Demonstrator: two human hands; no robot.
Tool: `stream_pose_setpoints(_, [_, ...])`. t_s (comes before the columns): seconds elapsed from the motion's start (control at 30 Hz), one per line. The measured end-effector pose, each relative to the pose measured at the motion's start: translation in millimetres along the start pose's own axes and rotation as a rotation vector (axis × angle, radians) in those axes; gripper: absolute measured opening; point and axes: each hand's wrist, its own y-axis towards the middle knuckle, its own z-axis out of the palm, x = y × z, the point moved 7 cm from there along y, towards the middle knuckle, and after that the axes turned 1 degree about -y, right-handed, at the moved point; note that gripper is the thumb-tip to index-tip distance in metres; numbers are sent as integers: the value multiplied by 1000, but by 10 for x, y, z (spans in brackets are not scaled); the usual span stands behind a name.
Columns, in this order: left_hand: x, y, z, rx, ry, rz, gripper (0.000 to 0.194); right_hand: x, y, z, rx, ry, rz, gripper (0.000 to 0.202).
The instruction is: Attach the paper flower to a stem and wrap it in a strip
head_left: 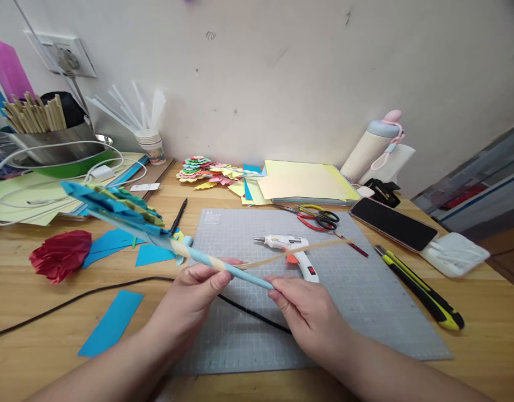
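A paper stem (pixel 204 258), light blue with a cream strip spiralled round part of it, slants across the middle of the head view. Folded blue, green and yellow paper layers (pixel 114 206) form a flower head at its upper left end. My left hand (pixel 200 287) is closed round the stem's middle, thumb on top. A thin tan strip (pixel 290 253) runs from behind those fingers out to the right, its far end loose. With thumb and fingers, my right hand (pixel 304 304) pinches the stem's lower right end. Below both hands lies a grey cutting mat (pixel 365 318).
On the mat rest a white glue gun (pixel 288 243) and scissors (pixel 319 218). To the right are a utility knife (pixel 419 287) and a phone (pixel 393 223). Left lie blue paper pieces (pixel 112 324), a red paper flower (pixel 62 255) and a black cable (pixel 93 287). Paper stacks (pixel 311 181) stand behind.
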Motion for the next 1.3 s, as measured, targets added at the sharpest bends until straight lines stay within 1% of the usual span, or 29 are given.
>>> stream_pose_setpoints(0.13, [-16,-5,14,45,28,56,16,-56,8,54,93,111,157,27])
stream_pose_setpoints(0.23, [-51,-11,29,97,59,121,8,-92,10,94,172,207,270,33])
stream_pose_setpoints(0.3, [-71,-14,29,111,97,140,5,-120,2,126,217,294,341,33])
stream_pose_setpoints(0.43, [-100,-17,35,115,219,141,10,-208,-55,214,274,520,507,34])
stream_pose_setpoints(0.53, [-123,-23,49,104,306,150,16,-251,-111,312,325,722,633,39])
stream_pose_setpoints(0.67, [-159,-41,91,99,365,166,21,-234,-153,413,371,1002,770,43])
stream_pose_setpoints(0.8, [-186,-63,139,129,383,178,24,-178,-187,475,451,1243,876,38])
stream_pose_setpoints(0.9, [-182,-73,161,166,378,199,22,-140,-236,521,566,1405,959,33])
stream_pose_setpoints(0.97, [-171,-77,174,194,363,214,21,-83,-280,556,695,1515,993,31])
stream_pose_setpoints(1.03, [-160,-80,178,205,345,219,22,-22,-307,578,801,1589,984,30])
stream_pose_setpoints(1.07, [-158,-82,174,200,342,217,22,-6,-306,583,811,1602,966,31])
stream_pose_setpoints(1.1, [-157,-85,167,189,345,213,23,-2,-295,588,789,1599,946,31])
stream_pose_setpoints(1.13, [-160,-88,157,171,351,210,23,-10,-274,589,738,1583,924,31])
stream_pose_setpoints(1.2, [-169,-96,139,142,351,210,24,-34,-214,577,595,1526,862,30])
stream_pose_setpoints(1.27, [-166,-97,123,127,315,211,24,-68,-158,547,459,1399,786,34])
stream_pose_setpoints(1.3, [-153,-92,110,118,290,204,24,-95,-137,525,398,1295,751,35])
